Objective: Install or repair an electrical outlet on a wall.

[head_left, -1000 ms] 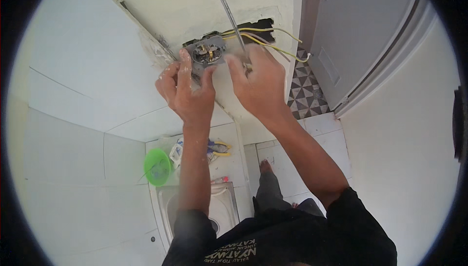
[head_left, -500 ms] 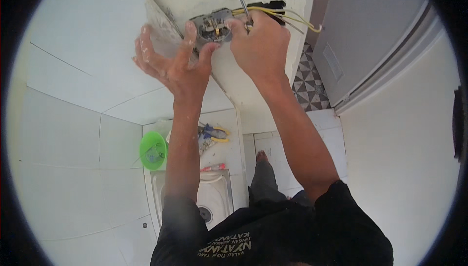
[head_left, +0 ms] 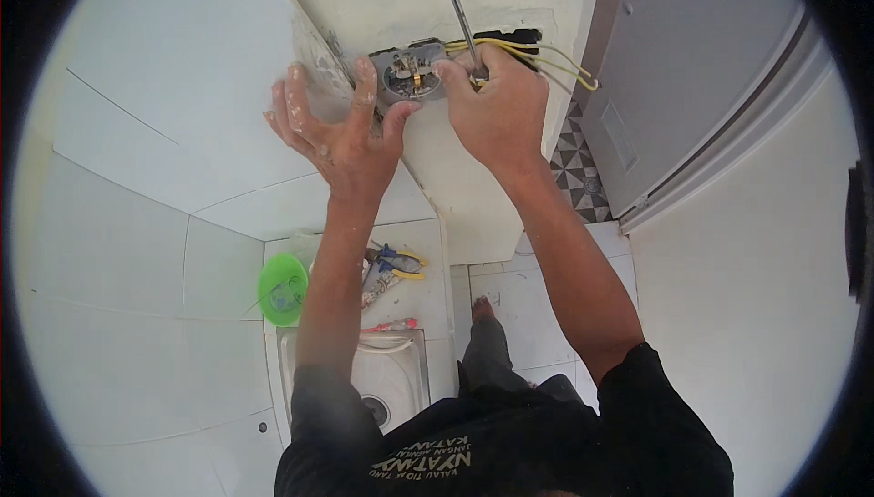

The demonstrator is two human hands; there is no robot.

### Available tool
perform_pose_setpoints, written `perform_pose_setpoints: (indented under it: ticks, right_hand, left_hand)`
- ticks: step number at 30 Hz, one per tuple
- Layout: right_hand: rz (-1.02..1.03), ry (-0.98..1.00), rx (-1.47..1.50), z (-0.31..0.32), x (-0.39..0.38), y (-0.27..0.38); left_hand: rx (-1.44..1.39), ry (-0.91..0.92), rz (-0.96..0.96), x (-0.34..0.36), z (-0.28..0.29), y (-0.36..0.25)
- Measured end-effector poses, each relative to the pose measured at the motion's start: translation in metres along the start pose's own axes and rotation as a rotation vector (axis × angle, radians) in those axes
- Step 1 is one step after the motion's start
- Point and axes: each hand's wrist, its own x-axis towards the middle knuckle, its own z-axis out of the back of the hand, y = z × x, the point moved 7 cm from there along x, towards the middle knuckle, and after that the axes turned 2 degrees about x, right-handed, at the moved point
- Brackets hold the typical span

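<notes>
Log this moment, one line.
left hand: open at electrical socket | right hand: thumb at socket's edge | yellow wires: beside right hand

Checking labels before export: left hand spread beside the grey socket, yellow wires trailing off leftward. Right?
Wrong side: the head view shows the yellow wires trailing off to the right of the grey socket. The left hand is spread beside it, as you say.

Lime-green bowl (head_left: 273,271) sitting on the white counter (head_left: 431,301) just beside a steel sink (head_left: 401,377), something (head_left: 284,297) in it, can't really make out what. Grey door (head_left: 696,87) off to the right, patterned floor tiles (head_left: 574,171) next to it.
</notes>
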Motion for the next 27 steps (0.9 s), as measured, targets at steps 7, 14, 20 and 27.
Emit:
perform_pose_setpoints:
  ticks: [7, 14, 20, 27]
  right_hand:
    - [0.06, -0.056, -0.126, -0.001, 0.002, 0.009]
    - [0.009, -0.042, -0.072, 0.001, -0.007, -0.004]
    - [-0.097, -0.073, -0.016, 0.006, -0.018, -0.022]
    - [-0.12, -0.073, 0.025, 0.013, -0.006, -0.011]
  left_hand:
    - [0.071, 0.081, -0.034, 0.014, 0.006, -0.005]
    - [0.016, 0.008, -0.056, 0.009, 0.0, 0.002]
    - [0.003, 0.001, -0.064, 0.006, -0.008, -0.002]
    - [0.03, 0.015, -0.119, 0.01, 0.002, -0.009]
